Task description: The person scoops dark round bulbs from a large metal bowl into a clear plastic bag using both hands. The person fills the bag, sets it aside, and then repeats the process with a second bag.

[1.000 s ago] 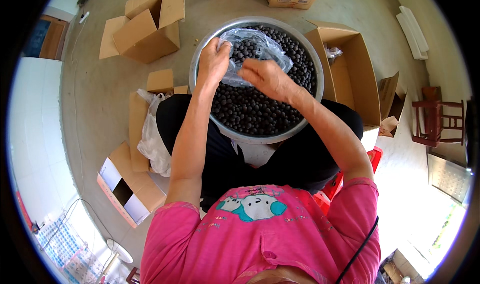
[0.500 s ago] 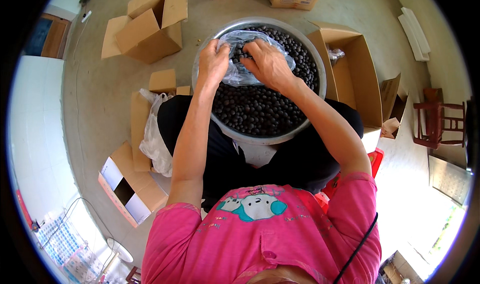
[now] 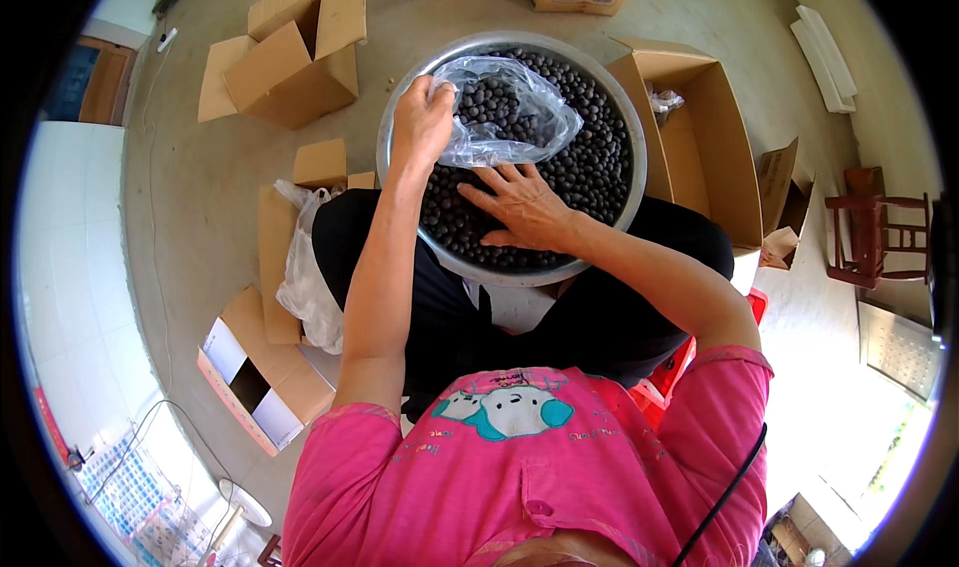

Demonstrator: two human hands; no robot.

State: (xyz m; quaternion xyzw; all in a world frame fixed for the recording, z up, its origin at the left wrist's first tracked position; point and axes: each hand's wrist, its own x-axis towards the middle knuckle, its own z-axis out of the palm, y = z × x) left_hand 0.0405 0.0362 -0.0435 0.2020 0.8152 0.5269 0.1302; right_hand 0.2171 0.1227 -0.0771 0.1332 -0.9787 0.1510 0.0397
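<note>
A wide metal basin [image 3: 640,157] full of small dark round balls [image 3: 599,132] stands between my knees. My left hand [image 3: 424,122] pinches the left edge of a clear plastic bag [image 3: 549,139], which lies with its mouth spread on top of the balls. Some of the dark balls are inside the bag. Just below the bag, my right hand [image 3: 521,210] rests palm down on the loose balls, fingers spread and pointing up and left. It holds nothing that I can see; its palm is hidden.
Open cardboard boxes stand at the upper left [image 3: 290,72], right of the basin [image 3: 724,147] and lower left [image 3: 290,367]. A white plastic bag [image 3: 312,277] hangs from a box by my left knee. A dark red wooden chair [image 3: 874,237] stands at the far right.
My right hand has come out of the bag and moved down onto the loose balls, its fingers spreading. My left hand keeps hold of the bag's edge. The bag's mouth is wider.
</note>
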